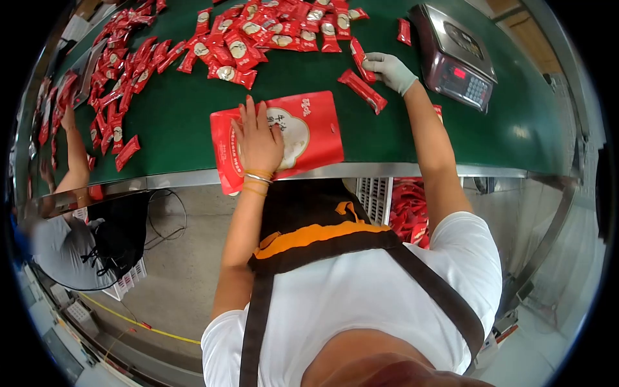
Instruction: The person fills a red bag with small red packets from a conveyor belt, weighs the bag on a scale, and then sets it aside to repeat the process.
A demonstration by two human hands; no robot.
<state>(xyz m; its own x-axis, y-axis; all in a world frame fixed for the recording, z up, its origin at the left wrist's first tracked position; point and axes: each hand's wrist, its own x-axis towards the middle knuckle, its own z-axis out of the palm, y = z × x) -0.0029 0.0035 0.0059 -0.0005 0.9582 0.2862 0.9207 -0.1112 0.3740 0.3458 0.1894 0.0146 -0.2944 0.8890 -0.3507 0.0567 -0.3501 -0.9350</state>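
My bare left hand lies flat with fingers spread on a large red pouch, which rests at the front edge of the green table. Bracelets circle that wrist. My right hand, in a whitish glove, pinches a small red packet between thumb and fingers. Just below it, a second red packet lies on the green surface by the pouch. Beyond the pouch spreads a heap of similar red packets. Whether the pouch holds anything cannot be told.
A digital scale with a lit red display stands to the right, a loose packet beside it. More packets lie at left, near another person's arm. Below the table edge, a crate stands next to many red packets.
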